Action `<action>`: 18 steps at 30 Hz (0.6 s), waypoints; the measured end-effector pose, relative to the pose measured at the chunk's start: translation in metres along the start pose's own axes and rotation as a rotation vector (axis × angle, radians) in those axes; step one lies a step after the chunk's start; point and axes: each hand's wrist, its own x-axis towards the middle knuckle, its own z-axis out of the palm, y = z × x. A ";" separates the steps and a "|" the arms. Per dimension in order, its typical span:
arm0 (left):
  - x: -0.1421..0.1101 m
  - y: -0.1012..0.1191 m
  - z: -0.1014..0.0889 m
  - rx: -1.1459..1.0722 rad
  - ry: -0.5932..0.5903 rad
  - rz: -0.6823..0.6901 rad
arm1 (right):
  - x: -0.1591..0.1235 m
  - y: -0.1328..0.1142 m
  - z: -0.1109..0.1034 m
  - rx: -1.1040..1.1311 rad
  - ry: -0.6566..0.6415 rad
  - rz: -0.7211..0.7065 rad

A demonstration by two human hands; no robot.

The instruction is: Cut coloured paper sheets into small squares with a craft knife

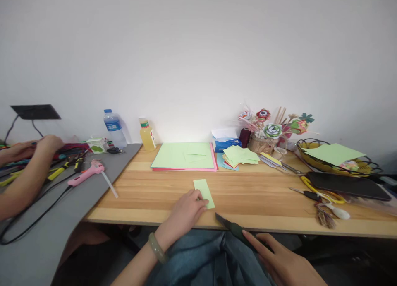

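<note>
Resting on a small green paper [203,189], the left hand [186,208] has bent fingers, and I cannot tell if they pinch it. The paper lies flat on the wooden counter [149,195], near the front edge. The right hand [281,255] is wrapped around the dark green handle of a knife [236,230] (its tip is near the paper). Behind are big sheets [169,155], with a yellow drink bottle [148,137] beside them.
</note>
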 end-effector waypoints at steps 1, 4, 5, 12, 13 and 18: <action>0.003 0.000 -0.001 0.010 0.005 0.007 | 0.002 0.001 0.001 -0.016 0.001 -0.006; 0.015 -0.005 -0.001 0.024 0.048 0.031 | 0.007 0.005 0.003 -0.032 -0.001 -0.026; 0.019 -0.008 -0.001 0.030 0.057 0.030 | 0.008 0.006 0.003 -0.031 -0.005 -0.033; 0.037 -0.028 0.010 0.043 -0.118 0.032 | 0.014 0.010 0.003 -0.082 -0.005 -0.072; 0.038 -0.030 0.012 0.049 -0.142 0.039 | 0.014 0.011 0.005 -0.094 -0.005 -0.079; 0.036 -0.033 0.019 0.061 -0.166 0.045 | 0.015 0.013 0.009 -0.158 0.011 -0.093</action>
